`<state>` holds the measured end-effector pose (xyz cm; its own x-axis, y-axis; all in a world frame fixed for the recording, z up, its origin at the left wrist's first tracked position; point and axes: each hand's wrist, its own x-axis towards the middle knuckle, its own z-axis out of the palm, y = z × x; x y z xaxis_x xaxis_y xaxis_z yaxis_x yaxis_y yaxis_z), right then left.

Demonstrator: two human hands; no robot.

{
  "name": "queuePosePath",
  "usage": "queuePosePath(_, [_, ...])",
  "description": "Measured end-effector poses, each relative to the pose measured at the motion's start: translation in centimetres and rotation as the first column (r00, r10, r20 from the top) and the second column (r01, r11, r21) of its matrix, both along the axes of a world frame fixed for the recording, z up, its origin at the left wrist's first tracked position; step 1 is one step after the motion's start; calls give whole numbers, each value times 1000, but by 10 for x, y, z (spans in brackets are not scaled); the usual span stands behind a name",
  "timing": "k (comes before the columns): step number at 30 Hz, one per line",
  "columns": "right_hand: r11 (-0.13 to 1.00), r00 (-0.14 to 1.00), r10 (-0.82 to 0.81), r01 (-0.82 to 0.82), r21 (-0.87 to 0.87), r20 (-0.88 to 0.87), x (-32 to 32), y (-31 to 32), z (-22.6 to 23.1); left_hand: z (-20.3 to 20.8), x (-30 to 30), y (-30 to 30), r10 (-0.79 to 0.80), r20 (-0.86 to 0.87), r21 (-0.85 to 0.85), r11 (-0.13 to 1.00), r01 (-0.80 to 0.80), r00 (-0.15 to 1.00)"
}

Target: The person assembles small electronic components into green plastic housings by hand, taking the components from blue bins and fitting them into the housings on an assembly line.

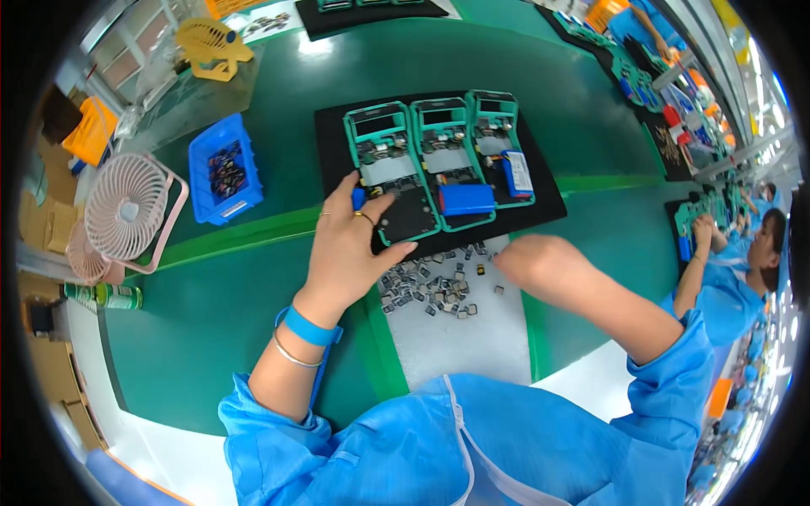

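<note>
My left hand is at the lower left corner of the leftmost green-framed handheld device, thumb near its bottom edge. Between its fingers shows the end of a blue battery pack, mostly hidden by the hand. Two similar devices lie alongside, each with a blue battery pack at its lower part. All three rest on a black mat. My right hand is closed beside a pile of small square metallic parts; its fingertips are hidden, so what it pinches cannot be seen.
Left on the green table stand a blue bin of small dark parts, a pink fan and a green bottle. A yellow fan is farther back. Another person in blue works at the right.
</note>
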<state>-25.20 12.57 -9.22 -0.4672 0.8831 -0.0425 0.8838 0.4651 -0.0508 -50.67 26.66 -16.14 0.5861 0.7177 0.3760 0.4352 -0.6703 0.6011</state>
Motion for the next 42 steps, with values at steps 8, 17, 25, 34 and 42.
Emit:
queuePosePath(8, [941, 958, 92, 5, 340, -270, -40, 137, -3, 0, -1, 4, 22, 31, 94, 995, -25, 999])
queuePosePath(17, [951, 993, 92, -66, 303, -73, -37, 167, -21, 1, -1, 3, 72, 35, 146, 986, -76, 997])
queuePosePath(25, [931, 972, 174, -214, 297, 157, -38, 169, -15, 0, 0, 3, 69, 50, 133, 988, -75, 996])
queuePosePath(34, [896, 952, 209, -277, 346, 223, -44, 165, -13, -1, -1, 3, 78, 47, 142, 986, -83, 996])
queuePosePath(42, [867, 939, 198, -302, 396, 281, -49, 168, -16, 0, 0, 4, 69, 69, 130, 988, -78, 995])
